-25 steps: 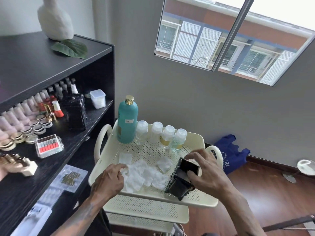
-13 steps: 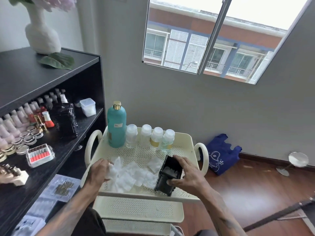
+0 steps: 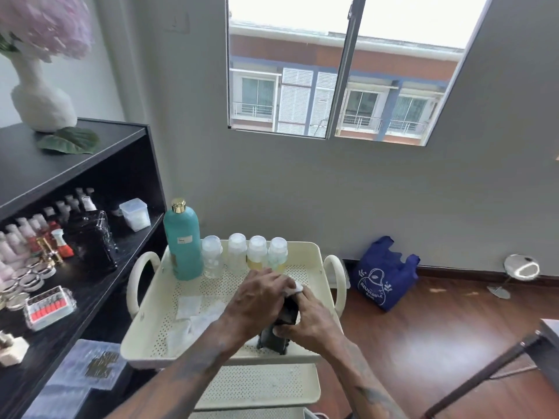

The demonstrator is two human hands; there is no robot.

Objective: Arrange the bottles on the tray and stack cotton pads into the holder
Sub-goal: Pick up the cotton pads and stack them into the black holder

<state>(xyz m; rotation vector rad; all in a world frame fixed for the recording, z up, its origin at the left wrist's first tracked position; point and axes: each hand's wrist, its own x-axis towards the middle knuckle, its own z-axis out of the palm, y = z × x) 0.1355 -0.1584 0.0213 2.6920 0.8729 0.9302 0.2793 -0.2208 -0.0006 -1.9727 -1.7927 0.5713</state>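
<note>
Near the cream perforated plastic tray's (image 3: 308, 252) front right corner, the right hand (image 3: 311, 323) grips the stiff black holder (image 3: 273, 337) while the left hand (image 3: 260, 297) pinches soft, featherlight white cotton pads (image 3: 298, 288), probably best gathered by their edges.

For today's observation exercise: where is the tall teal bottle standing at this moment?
In the head view the tall teal bottle stands upright in the back left corner of the cream tray, at the left end of the row of small clear bottles.
</note>
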